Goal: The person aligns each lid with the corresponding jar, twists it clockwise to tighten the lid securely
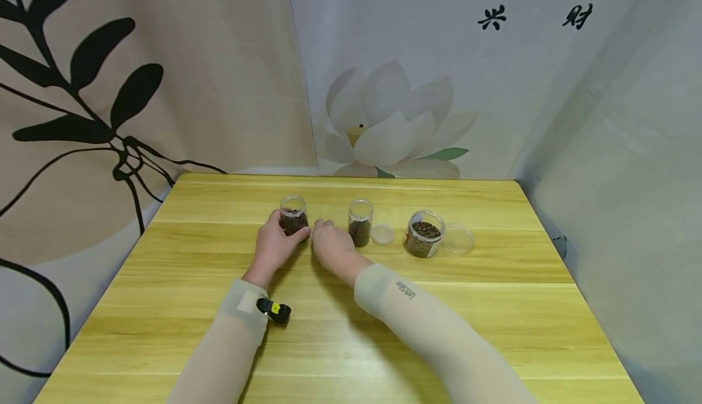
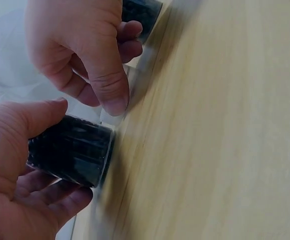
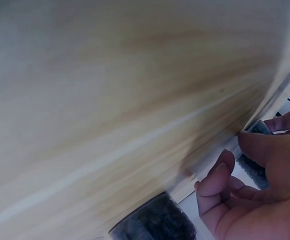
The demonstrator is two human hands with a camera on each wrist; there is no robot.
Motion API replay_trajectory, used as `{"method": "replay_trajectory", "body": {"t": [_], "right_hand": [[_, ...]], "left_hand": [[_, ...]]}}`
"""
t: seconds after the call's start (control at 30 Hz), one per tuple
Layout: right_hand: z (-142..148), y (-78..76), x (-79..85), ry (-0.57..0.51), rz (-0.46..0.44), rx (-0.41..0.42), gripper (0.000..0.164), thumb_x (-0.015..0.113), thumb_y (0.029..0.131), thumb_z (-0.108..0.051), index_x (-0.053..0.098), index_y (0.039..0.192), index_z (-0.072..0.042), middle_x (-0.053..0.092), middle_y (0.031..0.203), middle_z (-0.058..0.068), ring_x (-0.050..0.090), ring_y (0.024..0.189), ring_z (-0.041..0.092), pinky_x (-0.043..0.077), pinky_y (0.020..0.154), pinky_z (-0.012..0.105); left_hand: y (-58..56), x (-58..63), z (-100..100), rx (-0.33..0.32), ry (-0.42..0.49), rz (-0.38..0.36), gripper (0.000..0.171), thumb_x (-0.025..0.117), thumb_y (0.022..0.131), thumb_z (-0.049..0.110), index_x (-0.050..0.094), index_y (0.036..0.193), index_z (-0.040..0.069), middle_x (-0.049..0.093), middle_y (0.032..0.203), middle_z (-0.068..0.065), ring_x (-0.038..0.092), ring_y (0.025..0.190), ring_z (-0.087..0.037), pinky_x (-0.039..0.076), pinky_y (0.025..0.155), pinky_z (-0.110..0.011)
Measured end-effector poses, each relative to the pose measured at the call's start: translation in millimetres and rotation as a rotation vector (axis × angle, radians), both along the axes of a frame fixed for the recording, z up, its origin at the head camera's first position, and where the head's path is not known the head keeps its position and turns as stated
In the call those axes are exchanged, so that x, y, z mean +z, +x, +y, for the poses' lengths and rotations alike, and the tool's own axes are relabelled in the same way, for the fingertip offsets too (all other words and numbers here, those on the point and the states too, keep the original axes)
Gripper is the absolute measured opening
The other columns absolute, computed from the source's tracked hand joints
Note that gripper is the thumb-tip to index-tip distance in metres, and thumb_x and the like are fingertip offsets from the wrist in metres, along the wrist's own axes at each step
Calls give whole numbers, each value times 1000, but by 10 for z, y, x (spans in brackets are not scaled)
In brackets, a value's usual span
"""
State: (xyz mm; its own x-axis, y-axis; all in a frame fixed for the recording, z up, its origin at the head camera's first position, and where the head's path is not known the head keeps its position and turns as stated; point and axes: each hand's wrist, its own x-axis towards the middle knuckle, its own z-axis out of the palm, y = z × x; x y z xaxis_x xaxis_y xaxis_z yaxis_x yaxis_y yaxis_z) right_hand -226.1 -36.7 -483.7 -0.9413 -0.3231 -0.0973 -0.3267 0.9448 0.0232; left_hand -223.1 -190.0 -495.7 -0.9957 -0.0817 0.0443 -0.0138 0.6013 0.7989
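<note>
My left hand (image 1: 276, 245) holds a clear jar (image 1: 294, 222) partly filled with dark grains, standing upright without a lid at the left of the row. In the left wrist view its thumb and fingers wrap the jar's sides. Just right of that jar, my right hand (image 1: 336, 250) is low at the tabletop, thumb and fingers curled together. By its thumb tip shows a pale, clear lid-like piece (image 2: 112, 119), mostly hidden by the fingers. Beside the right hand a second open clear jar (image 1: 360, 227) holds dark grains.
A round translucent lid (image 1: 382, 234) lies right of the second jar. Farther right stands a wider open jar (image 1: 423, 236) of brown grains, with a clear lid (image 1: 457, 239) next to it. The wooden table (image 1: 340, 343) meets a printed curtain (image 1: 247, 87) at its back edge.
</note>
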Motion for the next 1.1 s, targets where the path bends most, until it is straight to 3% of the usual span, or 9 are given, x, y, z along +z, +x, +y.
{"method": "replay_trajectory", "body": {"t": [0.1,0.3,0.6,0.9,1.1], "right_hand": [[9,1,13,-9,-1,0,45,50,114,-25,50,155,-5,66,143,13,75,83,16,66,62,31],[46,6,19,-27,45,34,40,51,114,-28,56,144,-3,70,124,10,72,84,15,64,60,29],[72,54,50,-46,76,66,49,60,110,-41,58,140,-2,71,121,9,72,83,15,63,58,28],[157,171,102,-92,237,149,36,64,107,-36,64,118,-2,70,100,7,69,74,15,61,52,28],[243,270,146,-133,261,172,31,65,106,-34,64,111,-4,68,95,5,66,71,14,59,51,28]], "left_hand": [[4,20,-1,-3,-1,7,68,80,97,37,49,147,1,61,146,-28,58,138,-44,50,114,-61],[4,37,2,7,11,22,68,81,97,36,50,147,2,61,148,-28,58,140,-44,51,113,-61],[41,57,-14,18,23,21,70,80,97,36,48,148,1,59,149,-28,58,139,-45,52,112,-61],[106,64,-22,45,42,61,69,81,96,34,49,149,3,63,145,-25,66,129,-43,58,105,-57],[167,73,-47,55,33,78,70,81,96,38,50,148,3,66,139,-24,69,114,-39,60,96,-54]]}}
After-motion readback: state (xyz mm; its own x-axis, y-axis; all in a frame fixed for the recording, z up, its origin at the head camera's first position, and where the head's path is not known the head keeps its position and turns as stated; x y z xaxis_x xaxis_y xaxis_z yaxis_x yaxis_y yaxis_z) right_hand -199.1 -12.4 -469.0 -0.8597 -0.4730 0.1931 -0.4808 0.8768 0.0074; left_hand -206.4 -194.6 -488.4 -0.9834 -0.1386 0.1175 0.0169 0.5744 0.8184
